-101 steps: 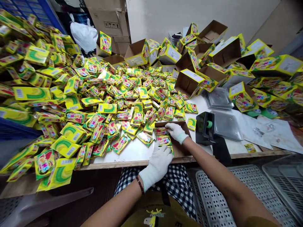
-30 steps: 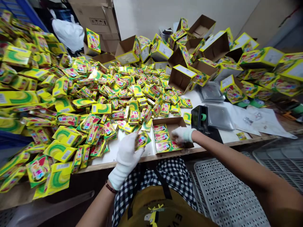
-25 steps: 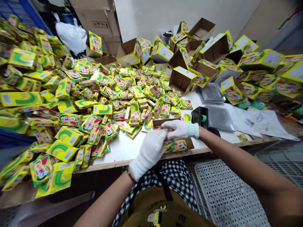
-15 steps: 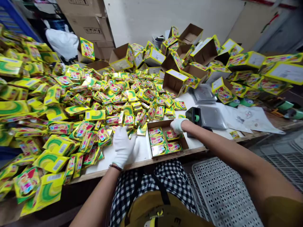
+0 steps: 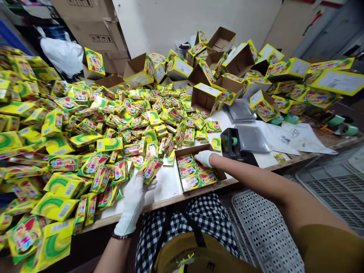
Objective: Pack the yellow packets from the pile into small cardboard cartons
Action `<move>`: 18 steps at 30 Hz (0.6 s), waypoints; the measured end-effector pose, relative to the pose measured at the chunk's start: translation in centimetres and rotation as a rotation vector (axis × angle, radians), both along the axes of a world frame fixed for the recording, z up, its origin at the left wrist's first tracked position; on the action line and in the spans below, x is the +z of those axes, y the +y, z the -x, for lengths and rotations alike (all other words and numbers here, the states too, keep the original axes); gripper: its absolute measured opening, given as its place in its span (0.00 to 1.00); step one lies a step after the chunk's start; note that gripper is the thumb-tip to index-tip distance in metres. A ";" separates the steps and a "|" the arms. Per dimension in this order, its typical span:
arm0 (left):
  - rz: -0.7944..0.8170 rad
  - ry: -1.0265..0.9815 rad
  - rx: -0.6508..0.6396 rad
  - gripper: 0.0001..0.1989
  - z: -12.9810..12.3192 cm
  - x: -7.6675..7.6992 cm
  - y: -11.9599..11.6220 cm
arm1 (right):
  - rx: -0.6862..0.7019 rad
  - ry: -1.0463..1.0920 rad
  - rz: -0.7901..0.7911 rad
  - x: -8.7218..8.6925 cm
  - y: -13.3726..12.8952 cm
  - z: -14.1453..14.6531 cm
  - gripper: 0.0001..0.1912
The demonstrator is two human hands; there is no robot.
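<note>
My left hand [image 5: 133, 195], in a white glove, grips a small yellow-green printed candy box [image 5: 152, 168] between thumb and fingers, just above the near edge of the pile of similar boxes [image 5: 113, 144]. To its right, an open cardboard tray box [image 5: 178, 178] stands at the table's front edge. Inside it, small candy boxes [image 5: 190, 170] lie flat in two columns. My right hand [image 5: 204, 157], gloved too, reaches into the tray's far right part. Its fingers are curled down against the contents, and what lies under them is hidden.
Empty printed display cartons [image 5: 209, 100] are heaped along the back. Right of the tray are a black device [image 5: 231, 142], clear plastic covers [image 5: 253, 138] and tape dispensers [image 5: 338, 121]. Perforated plastic crates [image 5: 264, 227] stand below the table edge. Brown cartons [image 5: 93, 38] are stacked behind.
My left hand has picked up a candy box from the pile's edge and drawn it back towards me. My right hand has shifted slightly left and down inside the tray box.
</note>
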State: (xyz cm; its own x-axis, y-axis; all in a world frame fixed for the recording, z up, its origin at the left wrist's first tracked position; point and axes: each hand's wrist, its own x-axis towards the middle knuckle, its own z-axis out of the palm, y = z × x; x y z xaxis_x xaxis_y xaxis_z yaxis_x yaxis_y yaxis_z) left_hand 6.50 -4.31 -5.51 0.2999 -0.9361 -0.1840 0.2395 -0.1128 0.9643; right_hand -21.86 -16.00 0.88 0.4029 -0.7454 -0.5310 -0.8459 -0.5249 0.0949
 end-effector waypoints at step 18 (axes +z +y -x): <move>0.389 -1.175 -0.674 0.16 14.4 4.0 2.9 | -0.112 -0.474 0.189 7.0 0.5 3.4 0.21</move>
State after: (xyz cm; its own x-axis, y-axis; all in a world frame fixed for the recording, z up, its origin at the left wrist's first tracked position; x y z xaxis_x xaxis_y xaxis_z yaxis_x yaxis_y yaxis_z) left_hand -7.92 -1.42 -1.48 -0.4242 -0.8918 0.1574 -0.7077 0.4349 0.5568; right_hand -25.21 -15.54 7.84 0.4790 -0.8629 -0.1612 -0.8687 -0.4397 -0.2280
